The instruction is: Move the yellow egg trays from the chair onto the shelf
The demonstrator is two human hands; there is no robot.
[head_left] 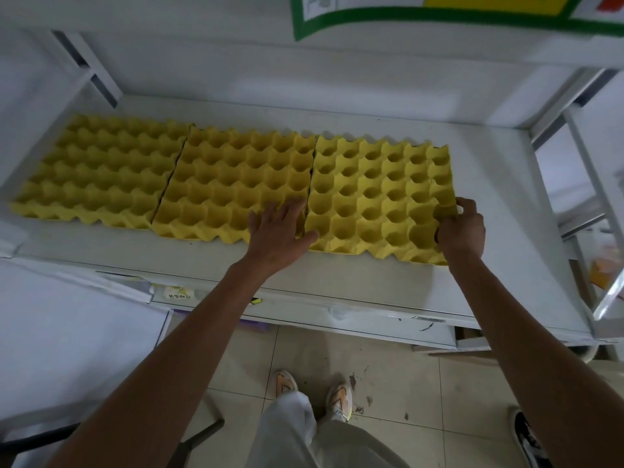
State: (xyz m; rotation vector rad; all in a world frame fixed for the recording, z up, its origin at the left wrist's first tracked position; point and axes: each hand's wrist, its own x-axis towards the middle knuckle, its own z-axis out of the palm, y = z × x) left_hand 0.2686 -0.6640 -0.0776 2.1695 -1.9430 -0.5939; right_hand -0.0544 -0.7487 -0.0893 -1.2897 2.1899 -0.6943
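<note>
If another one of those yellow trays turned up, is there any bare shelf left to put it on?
The three yellow trays fill the shelf from its left end to the right hand. Bare patches: the right end, between the right tray and the shelf's post; the strip behind the trays; the front strip, narrow. The left hand crowds the middle seam.

No legible text in view. Label point(180, 292) on the shelf point(371, 282) front edge carries small dark characters, too blurred to read. Poster point(439, 15) with green border on the wall above shows printed blocks and a yellow panel; print too small and cropped. Egg trays point(378, 194) bear no visible markings.
</note>
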